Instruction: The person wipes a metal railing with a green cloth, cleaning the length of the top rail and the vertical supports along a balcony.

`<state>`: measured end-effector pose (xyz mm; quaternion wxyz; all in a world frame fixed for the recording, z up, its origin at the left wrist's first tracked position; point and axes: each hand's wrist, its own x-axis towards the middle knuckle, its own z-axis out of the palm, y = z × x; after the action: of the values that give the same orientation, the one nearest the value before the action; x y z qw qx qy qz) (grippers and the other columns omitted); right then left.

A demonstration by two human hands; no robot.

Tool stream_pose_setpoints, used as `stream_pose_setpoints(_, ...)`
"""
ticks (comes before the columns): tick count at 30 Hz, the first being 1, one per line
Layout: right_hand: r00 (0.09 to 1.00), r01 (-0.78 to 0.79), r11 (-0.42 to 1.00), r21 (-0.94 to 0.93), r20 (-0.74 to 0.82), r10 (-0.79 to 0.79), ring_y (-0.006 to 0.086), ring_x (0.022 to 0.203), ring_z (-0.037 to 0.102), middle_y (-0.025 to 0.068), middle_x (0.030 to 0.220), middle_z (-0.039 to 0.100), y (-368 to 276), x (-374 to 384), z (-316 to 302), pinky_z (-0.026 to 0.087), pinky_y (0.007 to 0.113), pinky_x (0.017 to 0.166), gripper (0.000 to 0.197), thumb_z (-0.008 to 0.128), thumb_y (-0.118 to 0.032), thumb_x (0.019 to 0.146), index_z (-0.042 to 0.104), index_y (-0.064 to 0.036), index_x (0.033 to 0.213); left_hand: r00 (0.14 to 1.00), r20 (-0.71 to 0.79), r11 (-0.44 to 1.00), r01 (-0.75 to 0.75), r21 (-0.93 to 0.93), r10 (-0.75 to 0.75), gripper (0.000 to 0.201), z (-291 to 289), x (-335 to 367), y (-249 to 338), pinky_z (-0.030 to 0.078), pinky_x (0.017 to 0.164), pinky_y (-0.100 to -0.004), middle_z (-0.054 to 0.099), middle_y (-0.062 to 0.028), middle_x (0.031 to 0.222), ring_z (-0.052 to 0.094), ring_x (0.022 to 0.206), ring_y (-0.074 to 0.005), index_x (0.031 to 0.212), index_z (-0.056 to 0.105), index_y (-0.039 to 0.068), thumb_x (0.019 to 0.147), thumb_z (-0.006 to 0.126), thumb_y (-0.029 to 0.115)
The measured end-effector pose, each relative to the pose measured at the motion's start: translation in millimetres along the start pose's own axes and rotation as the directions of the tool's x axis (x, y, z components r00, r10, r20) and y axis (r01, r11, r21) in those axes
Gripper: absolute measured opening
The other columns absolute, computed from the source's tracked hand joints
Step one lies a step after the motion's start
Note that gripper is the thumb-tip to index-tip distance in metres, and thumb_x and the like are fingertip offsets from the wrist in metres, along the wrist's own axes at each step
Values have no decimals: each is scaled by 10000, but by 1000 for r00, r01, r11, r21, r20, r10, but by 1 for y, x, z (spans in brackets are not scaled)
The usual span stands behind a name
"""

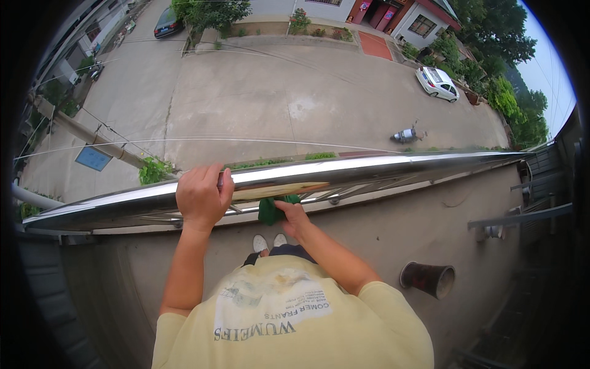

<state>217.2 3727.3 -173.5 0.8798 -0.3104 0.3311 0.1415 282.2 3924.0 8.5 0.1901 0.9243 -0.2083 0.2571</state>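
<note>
A shiny metal railing [362, 163] runs across in front of me, from the lower left to the far right. My left hand [201, 192] is closed over its top rail, fingers wrapped around the far side. Just right of it and lower down, my right hand [292, 216] grips a bunched green cloth [269, 212]. The cloth is close under the top rail, beside the thinner bars; I cannot tell whether it touches them.
A dark, hollow cylinder [427, 278] lies on the balcony floor to my right. Metal bars [522, 216] jut in at the right edge. Beyond the railing lie a concrete yard far below, a white car [437, 83], a scooter [407, 134] and a utility pole [92, 135].
</note>
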Motion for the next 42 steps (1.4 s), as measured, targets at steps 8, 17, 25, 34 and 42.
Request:
stream_pose_setpoints(8, 923, -95, 962, -255, 339, 181, 245, 905, 646, 99, 998, 655, 24, -31, 6, 530, 356, 793, 351, 608, 28, 767, 594, 5, 1117, 999, -39, 1000, 4, -21, -5, 97, 6, -1, -1, 429, 565, -360, 590, -54, 628, 568, 592, -253, 783, 642, 85, 765, 627, 179)
stream_pose_setpoints(17, 739, 640, 478, -602, 313, -596, 201, 797, 657, 118, 905, 684, 8, -52, -5, 506, 301, 734, 295, 728, -130, 749, 641, -16, 1007, 869, 314, 572, 490, -658, -383, 211, -14, -4, -6, 530, 715, -321, 666, -95, 989, 658, 754, -198, 1058, 637, 40, 954, 512, 174)
stream_pose_setpoints(25, 437, 672, 320, -668, 9, -899, 271, 893, 648, 161, 927, 670, 16, 13, 64, 487, 360, 764, 330, 700, -222, 771, 621, 6, 995, 999, 21, 935, 38, -351, -33, 146, -70, -16, -83, 469, 816, -302, 669, -114, 937, 633, 893, -213, 981, 664, 31, 888, 591, 115)
stream_pose_setpoints(34, 460, 324, 462, -826, -289, -840, 394, 780, 644, 244, 773, 651, 27, 31, 43, 503, 435, 691, 388, 684, -338, 704, 651, 47, 735, 994, 98, 985, -27, -168, 44, 157, -64, -39, -123, 439, 581, -396, 601, -105, 667, 566, 625, -309, 817, 639, 54, 885, 538, 154)
stream_pose_setpoints(42, 764, 571, 807, -153, -262, -590, 155, 777, 632, 42, 919, 667, 81, -22, 41, 507, 285, 684, 284, 733, -77, 754, 652, 9, 1011, 996, 31, 992, -78, -98, 82, 139, -64, -44, -128, 428, 619, -411, 575, -97, 676, 561, 666, -302, 801, 614, 73, 876, 532, 156)
